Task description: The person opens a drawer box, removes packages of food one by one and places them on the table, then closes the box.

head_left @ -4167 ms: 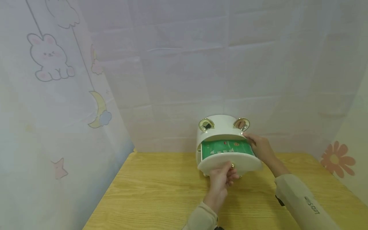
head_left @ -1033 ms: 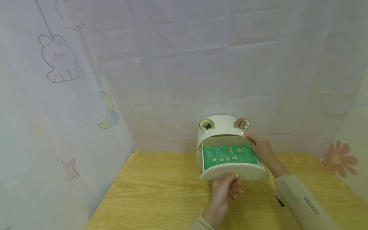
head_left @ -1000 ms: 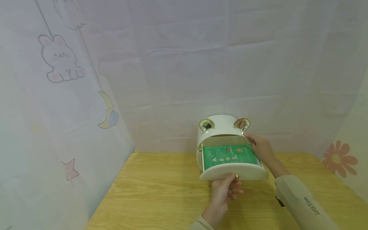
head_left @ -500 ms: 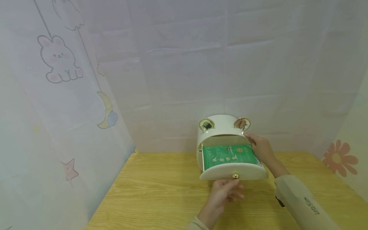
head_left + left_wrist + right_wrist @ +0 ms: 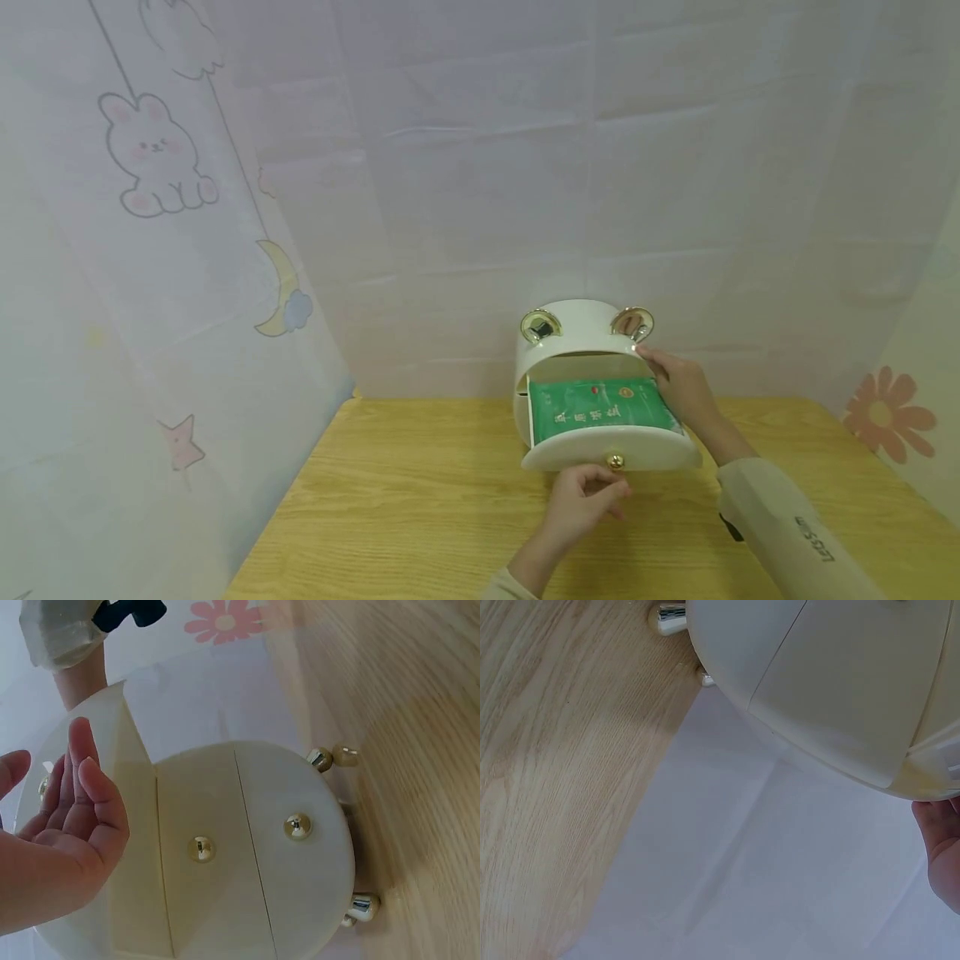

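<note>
A white rounded mini drawer cabinet [image 5: 577, 321] with gold ear-shaped ornaments stands on the table. Its top drawer [image 5: 551, 450] is pulled out, and a green printed packet [image 5: 600, 405] lies flat inside. Just below the drawer's gold knob [image 5: 615, 462], my left hand [image 5: 581, 507] hangs with loosely bent fingers, holding nothing. In the left wrist view, that hand [image 5: 71, 817] is in front of the drawer front, apart from the knob. My right hand [image 5: 684, 387] rests against the cabinet's right side; its fingers [image 5: 928, 821] touch the outer wall in the right wrist view.
Two lower drawers with gold knobs [image 5: 201, 849] are closed. Gold feet [image 5: 364, 906] carry the cabinet on the wooden table [image 5: 405, 500]. A pale cloth backdrop [image 5: 465, 217] hangs behind, and a printed curtain [image 5: 90, 292] hangs on the left.
The top drawer came further out, baring more of the green packet. My left hand then let go of the knob and dropped slightly below it. The right hand has stayed put.
</note>
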The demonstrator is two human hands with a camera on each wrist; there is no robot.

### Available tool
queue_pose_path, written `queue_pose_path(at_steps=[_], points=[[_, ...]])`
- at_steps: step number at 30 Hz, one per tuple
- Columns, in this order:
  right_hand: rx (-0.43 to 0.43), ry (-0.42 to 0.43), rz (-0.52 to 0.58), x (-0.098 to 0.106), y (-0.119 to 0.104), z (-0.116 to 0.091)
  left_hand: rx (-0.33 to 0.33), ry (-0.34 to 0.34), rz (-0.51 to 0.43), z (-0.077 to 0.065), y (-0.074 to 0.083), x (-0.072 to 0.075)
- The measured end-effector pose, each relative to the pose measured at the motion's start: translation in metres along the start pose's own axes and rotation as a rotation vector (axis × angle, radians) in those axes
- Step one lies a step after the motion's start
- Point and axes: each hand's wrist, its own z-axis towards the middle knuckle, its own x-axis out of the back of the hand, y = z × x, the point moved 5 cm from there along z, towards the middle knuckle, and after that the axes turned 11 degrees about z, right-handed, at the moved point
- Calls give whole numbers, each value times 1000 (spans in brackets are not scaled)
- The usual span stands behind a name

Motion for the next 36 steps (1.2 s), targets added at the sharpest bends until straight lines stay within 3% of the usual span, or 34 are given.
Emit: queue_pose_path(at_steps=[5, 9, 18, 24, 30, 36], points=[[-20, -8, -7, 0, 0, 0, -36, -29, 179, -1, 5, 4], [2, 12, -8, 1, -2, 1, -79, -66, 238, 0, 12, 6], [-10, 2, -4, 1, -1, 1, -115, -118, 251, 3, 32, 13], [-22, -8, 1, 1, -1, 0, -149, -141, 210, 2, 42, 19], [7, 11, 1, 2, -2, -1, -142, -103, 212, 3, 53, 28], [60, 45, -1, 3, -3, 0, -172, -51, 149, 9, 62, 38]])
